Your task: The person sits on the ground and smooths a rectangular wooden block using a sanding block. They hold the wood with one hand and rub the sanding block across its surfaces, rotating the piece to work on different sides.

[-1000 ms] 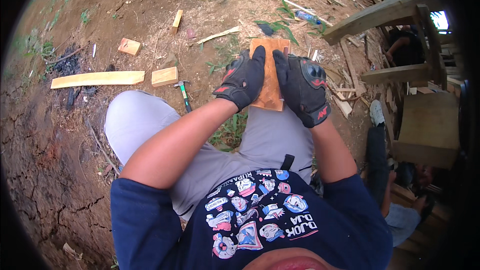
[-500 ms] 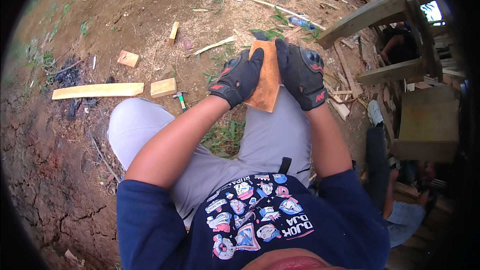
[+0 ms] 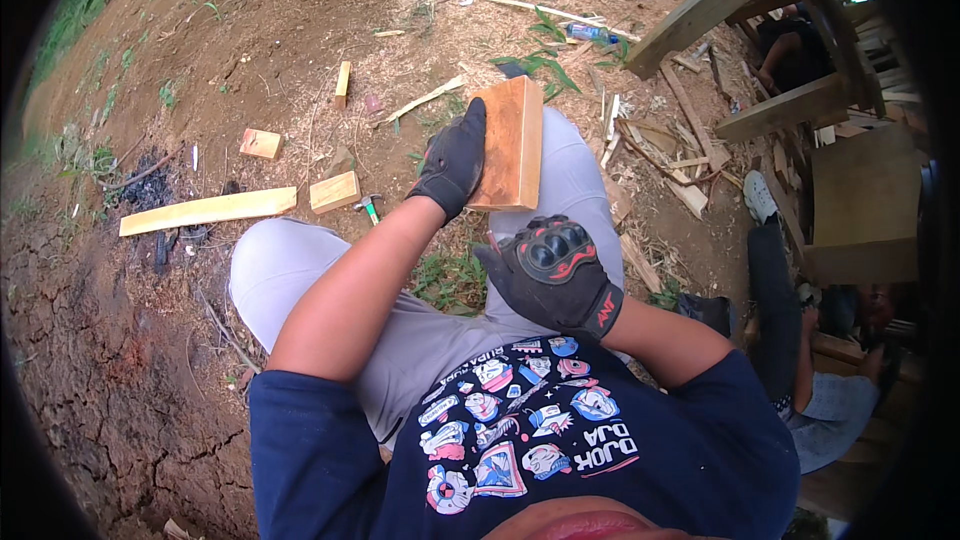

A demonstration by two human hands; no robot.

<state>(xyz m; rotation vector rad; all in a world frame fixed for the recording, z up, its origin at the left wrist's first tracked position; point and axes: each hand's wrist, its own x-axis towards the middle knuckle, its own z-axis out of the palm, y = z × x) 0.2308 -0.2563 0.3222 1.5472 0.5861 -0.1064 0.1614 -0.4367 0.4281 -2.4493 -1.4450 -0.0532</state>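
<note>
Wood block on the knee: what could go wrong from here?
The wood block is held by the left hand alone, upright on the knee; it might tip or slip off. The right hand hangs free just below, so a falling block could strike it. Scraps like the small offcut litter the ground.

block: flat rectangular orange-brown wooden block (image 3: 512, 143)
pose: upright on its lower end, seemingly on the right knee
place: left gloved hand (image 3: 453, 160) grips its left edge; right gloved hand (image 3: 548, 270) apart, below it

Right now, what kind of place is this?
Probably an outdoor woodworking spot on bare dirt ground. Offcuts like a long plank lie about, a hammer rests nearby, and the gloved left hand holds a wooden block.
</note>
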